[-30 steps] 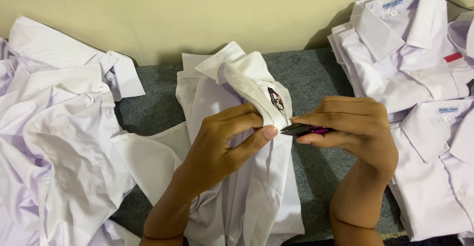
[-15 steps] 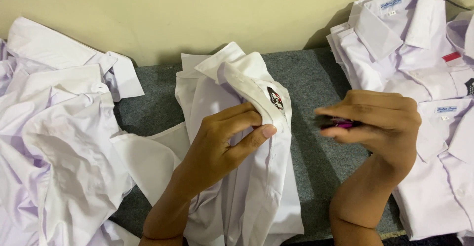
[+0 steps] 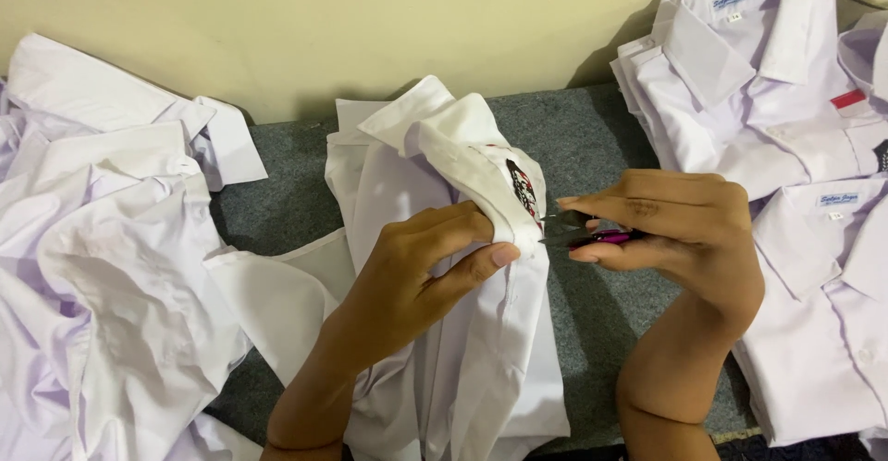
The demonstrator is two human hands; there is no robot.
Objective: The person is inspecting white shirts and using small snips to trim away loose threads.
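At frame centre, the left hand (image 3: 421, 276) pinches one white shirt (image 3: 462, 350) by its embroidered badge (image 3: 524, 190); the right hand (image 3: 684, 230) grips one pink-handled snipper (image 3: 583, 232) touching it. Two folded shirts (image 3: 786, 147) lie right.

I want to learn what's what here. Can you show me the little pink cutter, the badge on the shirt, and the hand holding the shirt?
pink cutter (image 3: 592, 233): head view, on its handle.
badge (image 3: 524, 190): head view, on its stitching.
left hand (image 3: 416, 271): head view, on its back.

White shirt (image 3: 462, 359) bunched, pink-handled snips (image 3: 585, 230) touching its badge.
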